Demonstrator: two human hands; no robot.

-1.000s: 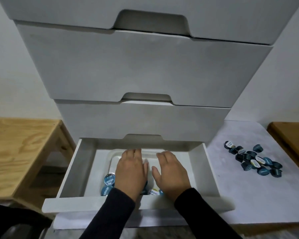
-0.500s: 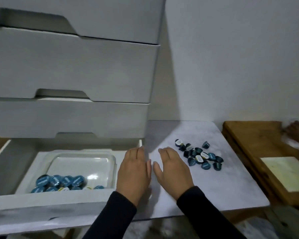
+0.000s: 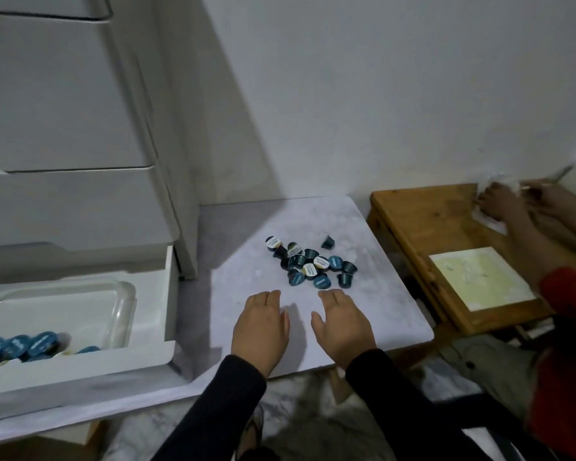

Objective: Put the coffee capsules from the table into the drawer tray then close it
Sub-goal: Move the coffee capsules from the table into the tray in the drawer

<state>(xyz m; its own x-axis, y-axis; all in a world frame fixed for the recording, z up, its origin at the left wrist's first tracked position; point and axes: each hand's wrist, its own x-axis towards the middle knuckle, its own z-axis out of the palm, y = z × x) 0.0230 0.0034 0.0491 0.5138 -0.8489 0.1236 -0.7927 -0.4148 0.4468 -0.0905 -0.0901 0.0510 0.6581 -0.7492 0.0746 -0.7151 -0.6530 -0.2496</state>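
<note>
A heap of dark blue coffee capsules (image 3: 310, 266) lies on the white marbled table (image 3: 379, 304). My left hand (image 3: 260, 331) and my right hand (image 3: 341, 324) hover side by side just in front of the heap, palms down, fingers straight, holding nothing. At the left the lowest drawer (image 3: 160, 314) of the white chest stands pulled out. Inside it sits a clear plastic tray (image 3: 113, 304) with several blue capsules (image 3: 20, 344) along its near side.
A wooden table (image 3: 429, 221) with a pale yellow sheet (image 3: 479, 281) stands right of the marbled table. Another person in a red sleeve (image 3: 566, 294) works there, hands on something white (image 3: 492, 201). The chest's upper drawers (image 3: 64, 111) rise at the left.
Both hands left the drawer tray and travelled right over the table to the capsule heap. The view swung right with them; the drawer now sits at the left edge.
</note>
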